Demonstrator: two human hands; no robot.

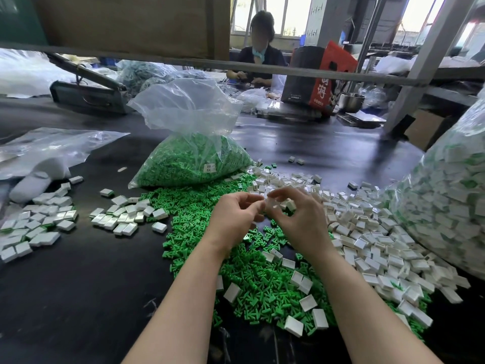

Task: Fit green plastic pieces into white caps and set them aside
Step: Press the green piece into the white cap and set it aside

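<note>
White cap between fingertips blurred; big bag cut off at right edge.

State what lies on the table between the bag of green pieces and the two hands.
In the head view, loose green pieces cover the table between the bag and both hands.

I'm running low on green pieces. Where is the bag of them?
In the head view, the open clear bag of green pieces sits on the dark table centre-left, just behind the loose green pile and beyond both hands.
</note>
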